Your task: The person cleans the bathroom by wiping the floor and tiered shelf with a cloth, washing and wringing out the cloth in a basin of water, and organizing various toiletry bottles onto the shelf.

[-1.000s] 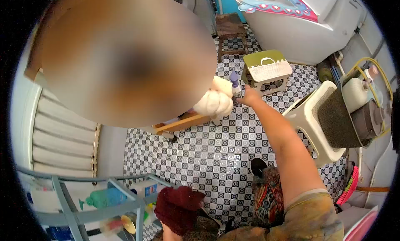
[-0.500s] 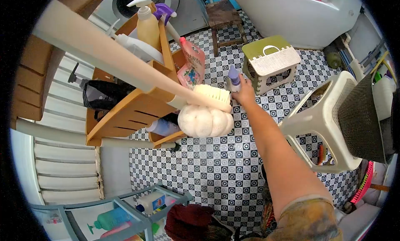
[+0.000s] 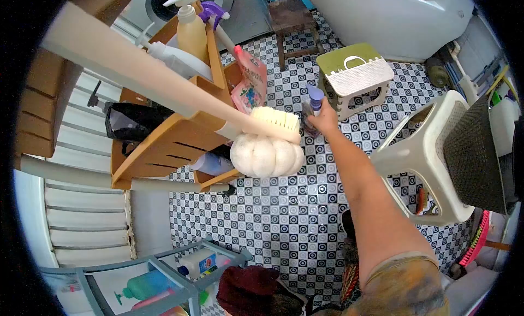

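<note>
My right hand (image 3: pixel 326 119) reaches out low over the tiled floor, fingers wrapped round a small bottle with a purple top (image 3: pixel 315 97). The bottle's lower part is mostly hidden by the hand. A greyish, see-through item (image 3: pixel 309 122) shows just beside my fingers; its kind is unclear. Left of the hand, a long-handled bath brush (image 3: pixel 275 122) with cream bristles and a puffy white sponge (image 3: pixel 266 156) juts across the view from the shelf. A green-and-white step stool (image 3: pixel 357 70) stands right of the hand. My left hand is out of view.
An orange-brown shelf rack (image 3: pixel 164 157) at left holds a yellow pump bottle (image 3: pixel 192 37) and a pink pouch (image 3: pixel 251 81). A wooden stool (image 3: pixel 293 18), white plastic stool (image 3: pixel 417 146) and bathtub (image 3: pixel 393 21) surround the floor. A grey-blue rack (image 3: pixel 188 286) with bottles is at lower left.
My right hand has shifted slightly to the right with the bottle. Its purple top now leans more to the left, and the greyish item shows more clearly.
</note>
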### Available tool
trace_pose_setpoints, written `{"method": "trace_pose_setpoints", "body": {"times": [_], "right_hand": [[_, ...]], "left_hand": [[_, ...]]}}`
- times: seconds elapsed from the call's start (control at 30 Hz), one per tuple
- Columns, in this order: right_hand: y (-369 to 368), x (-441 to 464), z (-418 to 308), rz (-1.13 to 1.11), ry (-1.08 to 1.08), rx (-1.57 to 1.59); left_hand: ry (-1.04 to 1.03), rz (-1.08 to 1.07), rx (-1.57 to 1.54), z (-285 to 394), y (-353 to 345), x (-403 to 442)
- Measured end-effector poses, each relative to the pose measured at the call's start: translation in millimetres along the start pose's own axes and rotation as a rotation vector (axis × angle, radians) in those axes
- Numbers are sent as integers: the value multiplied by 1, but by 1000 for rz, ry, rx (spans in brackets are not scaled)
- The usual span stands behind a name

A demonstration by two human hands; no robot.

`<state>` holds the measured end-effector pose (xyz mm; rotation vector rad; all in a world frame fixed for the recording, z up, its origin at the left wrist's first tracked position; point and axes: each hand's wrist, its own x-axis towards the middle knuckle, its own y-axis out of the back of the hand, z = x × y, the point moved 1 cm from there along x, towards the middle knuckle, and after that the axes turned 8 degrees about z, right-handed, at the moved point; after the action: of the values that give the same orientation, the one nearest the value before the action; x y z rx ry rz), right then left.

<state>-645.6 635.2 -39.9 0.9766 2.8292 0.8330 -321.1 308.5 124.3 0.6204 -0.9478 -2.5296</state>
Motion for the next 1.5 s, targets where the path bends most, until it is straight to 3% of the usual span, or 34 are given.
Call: {"method": "trace_pose_setpoints", "body": {"times": [0.13,0.23,0.5,0.77,0.87,0.93,1.07,1.13,1.27,1.33,1.43,1.5], "right_hand": [[1,5,29,-168,69,182],[8,6,30,-339,124,113],[-4,5,43,-404,94,207],[-11,-8,15,-407,183,67],[-10,-17,-4,-266,274,-5],[-8,-20,-10,47,384,-244],[5,-18,-16,-66,311,-204],[5,-17,-7,-76,185,12],[15,-12,7,-105,210,-23],[25,-12,7,-163,435,-64],[47,-24,-3,-259,278,-83],[63,-39,-13,-250,342,-92]], "left_hand": [[2,10,-25,-6,2,-3],[-3,19,-44,-11,6,-10],[-4,23,-63,-22,14,-22],[46,19,-77,-29,11,-12],[58,14,-80,-29,10,-10],[63,9,-81,-30,10,-9],[70,4,-86,-33,11,-9],[72,2,-95,-33,11,-10],[72,0,-109,-34,11,-13],[70,2,-126,-35,12,-16],[69,6,-154,-35,14,-20],[60,9,-181,-35,16,-25]]}}
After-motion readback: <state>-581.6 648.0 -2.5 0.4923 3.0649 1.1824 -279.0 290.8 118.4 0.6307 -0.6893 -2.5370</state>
